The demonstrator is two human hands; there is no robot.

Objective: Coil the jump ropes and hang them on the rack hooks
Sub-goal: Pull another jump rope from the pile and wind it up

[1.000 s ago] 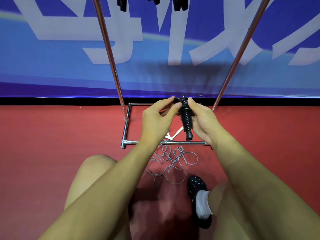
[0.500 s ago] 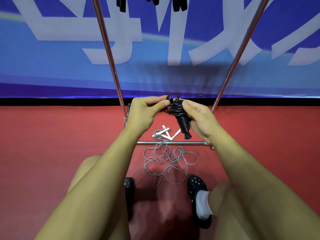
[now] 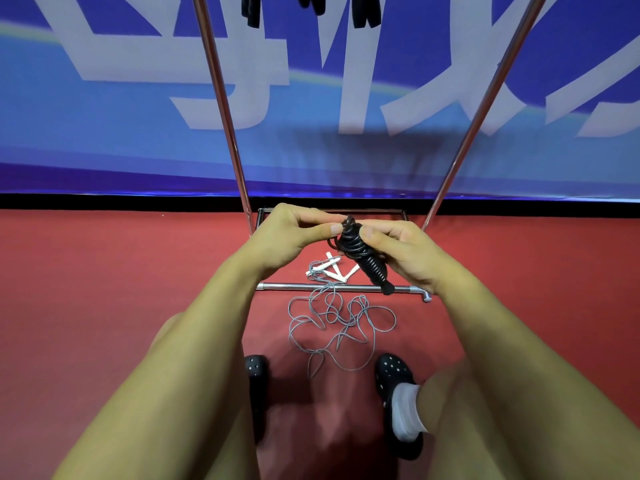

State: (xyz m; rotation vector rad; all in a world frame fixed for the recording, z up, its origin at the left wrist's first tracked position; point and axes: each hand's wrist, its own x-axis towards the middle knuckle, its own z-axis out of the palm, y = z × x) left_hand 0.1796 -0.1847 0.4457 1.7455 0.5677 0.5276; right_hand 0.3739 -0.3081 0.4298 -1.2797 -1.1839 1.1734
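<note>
A black jump rope [image 3: 363, 258] is wound tightly round its own handles into a slanted bundle. My right hand [image 3: 405, 252] grips the bundle from the right, thumb on its upper end. My left hand [image 3: 294, 233] pinches the loose rope end at the top of the bundle. Below them a grey jump rope [image 3: 339, 323] with white handles [image 3: 332, 268] lies tangled on the red floor, across the rack's front base bar. Black coiled ropes [image 3: 304, 8] hang at the top edge of the view, their hooks out of sight.
The metal rack has two slanted uprights [image 3: 221, 105] and a floor frame [image 3: 294, 287] against a blue banner wall. My knees and black shoes [image 3: 394, 379] flank the grey rope on the floor.
Both hands moved slightly left and lower with the black bundle, which tilted more. My left arm no longer hides the white handles. My left shoe came into view.
</note>
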